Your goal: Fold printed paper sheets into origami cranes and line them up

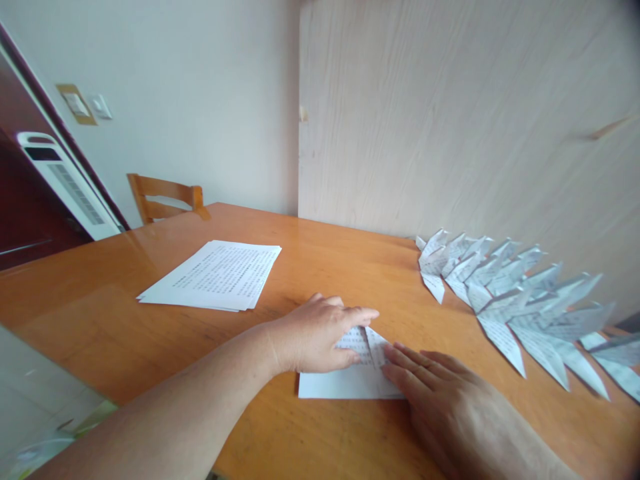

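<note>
A printed sheet of paper (345, 387), partly folded, lies on the wooden table in front of me. Its upper corners are turned in toward the middle, forming a point at the far side. My left hand (323, 337) rests on the left flap, thumb and fingers apart. Against the right slanted edge, my right hand (445, 393) lies flat with its fingers stretched out. Both hands cover parts of the sheet, so its outer edges are partly hidden.
A stack of printed sheets (225, 273) lies at the left on the wooden table (310, 253). Several folded paper planes (505, 273) stand in a row at the right. Behind are a wooden chair (167, 197) and a pale board (425, 120).
</note>
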`<state>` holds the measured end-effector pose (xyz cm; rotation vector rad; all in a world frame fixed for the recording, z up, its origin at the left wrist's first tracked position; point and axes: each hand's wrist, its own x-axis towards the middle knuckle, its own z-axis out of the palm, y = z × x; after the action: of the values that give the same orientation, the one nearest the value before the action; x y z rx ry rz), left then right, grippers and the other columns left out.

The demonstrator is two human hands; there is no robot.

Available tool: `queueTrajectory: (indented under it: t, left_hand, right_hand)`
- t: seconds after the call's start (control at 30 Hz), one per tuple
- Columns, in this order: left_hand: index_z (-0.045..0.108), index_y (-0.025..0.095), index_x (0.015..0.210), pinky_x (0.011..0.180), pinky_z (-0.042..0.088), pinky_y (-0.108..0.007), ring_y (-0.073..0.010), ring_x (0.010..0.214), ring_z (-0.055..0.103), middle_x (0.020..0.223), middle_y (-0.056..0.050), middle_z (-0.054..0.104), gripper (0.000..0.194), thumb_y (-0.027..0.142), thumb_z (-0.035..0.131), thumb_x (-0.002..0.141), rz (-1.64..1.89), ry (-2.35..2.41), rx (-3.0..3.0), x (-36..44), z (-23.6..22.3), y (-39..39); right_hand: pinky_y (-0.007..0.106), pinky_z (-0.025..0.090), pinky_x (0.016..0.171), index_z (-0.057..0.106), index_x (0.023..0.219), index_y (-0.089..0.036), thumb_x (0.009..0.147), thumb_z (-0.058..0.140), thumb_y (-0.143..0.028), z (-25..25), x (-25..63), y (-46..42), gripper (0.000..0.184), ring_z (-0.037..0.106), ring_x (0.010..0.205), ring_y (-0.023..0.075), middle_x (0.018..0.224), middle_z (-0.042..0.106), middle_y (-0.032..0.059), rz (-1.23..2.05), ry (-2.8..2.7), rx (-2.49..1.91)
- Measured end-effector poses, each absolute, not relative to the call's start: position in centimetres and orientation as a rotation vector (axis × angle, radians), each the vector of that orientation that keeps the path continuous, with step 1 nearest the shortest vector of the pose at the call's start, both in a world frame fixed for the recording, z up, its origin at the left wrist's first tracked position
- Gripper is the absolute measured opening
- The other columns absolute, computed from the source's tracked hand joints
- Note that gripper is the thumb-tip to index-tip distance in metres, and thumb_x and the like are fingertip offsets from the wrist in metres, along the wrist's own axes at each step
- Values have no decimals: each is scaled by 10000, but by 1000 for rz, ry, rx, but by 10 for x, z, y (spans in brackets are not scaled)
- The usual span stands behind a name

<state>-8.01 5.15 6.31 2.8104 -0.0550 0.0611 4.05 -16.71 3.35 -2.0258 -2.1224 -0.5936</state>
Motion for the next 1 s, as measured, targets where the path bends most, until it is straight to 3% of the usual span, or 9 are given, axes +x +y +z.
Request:
queueTrajectory:
  t: [0.7, 1.0]
  left_hand:
    - [557, 323, 1360, 901, 446, -357, -251, 1039, 610, 1082, -62, 685, 512, 438, 663, 872, 34, 3, 2845, -81, 69, 49]
    - [613, 327, 1316, 970, 418, -386, -261, 1135, 552, 1385, 30, 614, 410, 420, 619, 916, 29, -134, 2838, -79, 64, 53]
  right_hand:
    - [445, 628, 832, 682, 1187, -175, 799, 476, -40, 33, 39, -167, 460, 723, 1043, 269, 1227, 724, 96, -555, -2121, -2025]
    - [478, 615, 868, 691, 1168, -173, 804, 476, -32, 29, 41, -166, 446, 712, 1066, 274, 1250, 712, 99, -512, -2127, -2039]
